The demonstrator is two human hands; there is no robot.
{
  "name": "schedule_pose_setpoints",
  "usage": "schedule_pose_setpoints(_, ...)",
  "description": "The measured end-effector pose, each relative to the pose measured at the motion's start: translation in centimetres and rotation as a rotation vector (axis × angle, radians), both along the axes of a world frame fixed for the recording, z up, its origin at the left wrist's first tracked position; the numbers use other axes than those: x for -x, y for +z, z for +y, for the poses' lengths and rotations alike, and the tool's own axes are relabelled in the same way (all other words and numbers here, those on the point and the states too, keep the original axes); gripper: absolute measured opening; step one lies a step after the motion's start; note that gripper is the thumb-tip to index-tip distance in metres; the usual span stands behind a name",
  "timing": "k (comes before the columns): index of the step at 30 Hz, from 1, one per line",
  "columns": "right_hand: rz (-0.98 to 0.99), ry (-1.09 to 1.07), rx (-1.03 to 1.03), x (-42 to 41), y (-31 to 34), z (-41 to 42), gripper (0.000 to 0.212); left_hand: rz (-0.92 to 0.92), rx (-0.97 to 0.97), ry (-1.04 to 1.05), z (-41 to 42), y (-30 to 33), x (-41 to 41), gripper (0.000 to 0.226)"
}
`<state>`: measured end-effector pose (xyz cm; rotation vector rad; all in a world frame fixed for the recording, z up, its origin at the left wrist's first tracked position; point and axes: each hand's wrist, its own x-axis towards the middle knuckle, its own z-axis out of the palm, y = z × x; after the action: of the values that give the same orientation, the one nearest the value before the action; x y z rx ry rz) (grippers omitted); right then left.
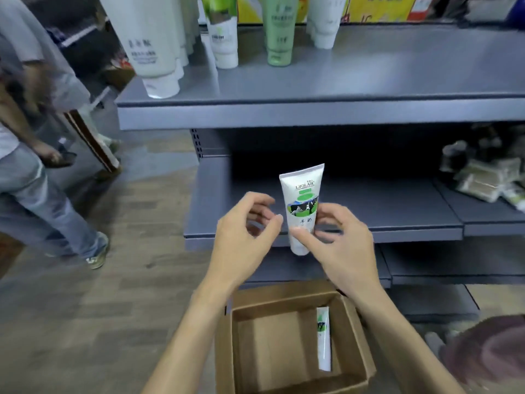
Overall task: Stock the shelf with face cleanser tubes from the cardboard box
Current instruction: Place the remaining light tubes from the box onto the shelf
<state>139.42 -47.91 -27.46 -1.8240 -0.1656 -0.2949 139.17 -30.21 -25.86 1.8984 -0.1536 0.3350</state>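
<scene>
Grey metal shelving (pixel 312 112) fills the head view ahead of you, over a wood-pattern floor (pixel 113 294). On the top shelf, at 12 o'clock, stand capped tubes: big white ones (pixel 150 49) at 11, a white-and-green one (pixel 223 35), a green one (pixel 279 32) and another white one (pixel 324 21) further right. The middle shelf (pixel 369 206) lies behind your hands, with a blurred pile of packets (pixel 483 177) at 3 o'clock on it.

Your right hand (pixel 338 240) pinches a white tube (pixel 302 206) near its cap end, thumb across the front and fingers curled behind it. That tube stands upright, cap down, crimped end up, in front of the middle shelf's front edge; its label shows a cow on green. Your left hand (pixel 244 237) hangs just beside the tube at 9 o'clock of it, fingers loosely curled and grasping nothing; whether a fingertip touches the tube, you cannot tell.

At 6 o'clock, below both hands, the open box (pixel 227 351) sits on the floor. One more tube (pixel 323 336) lies along its right wall.

At 9 o'clock another person (pixel 42 180) in jeans stands on the floor, holding a dark object, blurred. At 4 o'clock a dark reddish shape (pixel 488 348) enters the corner; you cannot tell what it is.
</scene>
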Motion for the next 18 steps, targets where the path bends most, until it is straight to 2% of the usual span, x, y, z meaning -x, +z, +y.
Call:
schedule_pose_setpoints(11, -0.111, -0.022, 0.038, -2.5, 6.4, -1.9, 0.036, -0.150, -0.042, -0.011, -1.0, 5.9, -2.5, 0.019)
schedule_pose_setpoints(18, -0.332, -0.053, 0.062, -7.0, 16.6, -3.7, 0.037, -0.393, -0.138, 0.005, -0.9, 14.7, -5.7, 0.017)
